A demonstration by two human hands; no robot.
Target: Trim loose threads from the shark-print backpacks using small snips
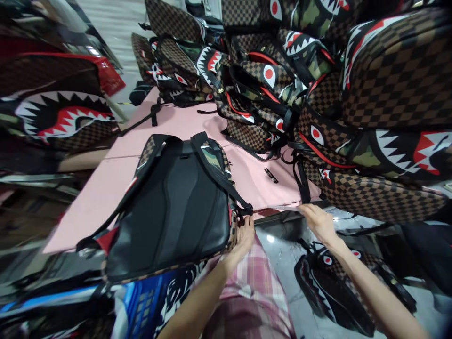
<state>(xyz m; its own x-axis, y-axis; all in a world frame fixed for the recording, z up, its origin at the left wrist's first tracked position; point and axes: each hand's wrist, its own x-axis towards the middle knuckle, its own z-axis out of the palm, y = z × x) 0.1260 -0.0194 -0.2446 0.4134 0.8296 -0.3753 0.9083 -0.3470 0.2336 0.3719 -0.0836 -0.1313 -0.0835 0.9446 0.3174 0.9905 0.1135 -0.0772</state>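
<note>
A backpack [176, 207] lies back-panel up on the pink table [99, 188], its black padded back and two straps facing me, brown checker and camouflage fabric at the edges. My left hand [244, 235] grips its lower right corner, fingers curled onto the bag beside the strap end. My right hand [318, 220] is at the table's near edge, fingers closed on a thin flat grey strip [286, 207] that sticks out to the left; I cannot make out what that strip is.
A big pile of shark-mouth checker and camouflage backpacks [318, 94] covers the table's far and right side. More bags sit at the left [60, 117] and one lies on the floor [332, 287] below my right arm. A small black clip [271, 175] lies on the table.
</note>
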